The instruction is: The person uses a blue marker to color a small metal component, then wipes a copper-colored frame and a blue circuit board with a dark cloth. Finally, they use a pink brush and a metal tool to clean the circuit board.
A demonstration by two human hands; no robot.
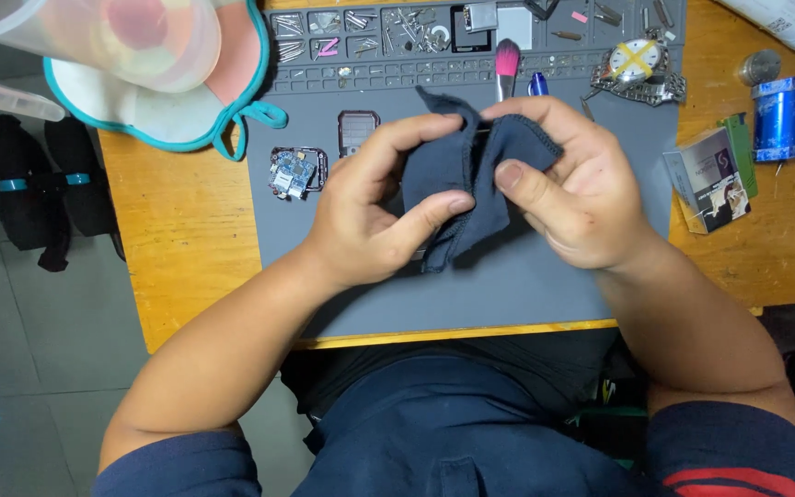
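Both of my hands grip a dark navy cloth [457, 179] above a grey work mat [508, 276]. My left hand [374, 207] pinches the cloth's left side between thumb and fingers. My right hand [577, 184] presses its thumb into the cloth from the right, fingers curled over the top. Whatever may be wrapped inside the cloth is hidden. A small circuit board in a frame [294, 172] and a dark rectangular watch case [358, 129] lie on the mat left of my left hand.
The mat's top tray holds screws and small parts [397, 32], a pink brush [506, 66] and a wristwatch with yellow tape [637, 64]. A small box [712, 179] and blue spool [779, 115] sit on the wooden table [186, 230] at right. A teal-edged pad [158, 101] lies at left.
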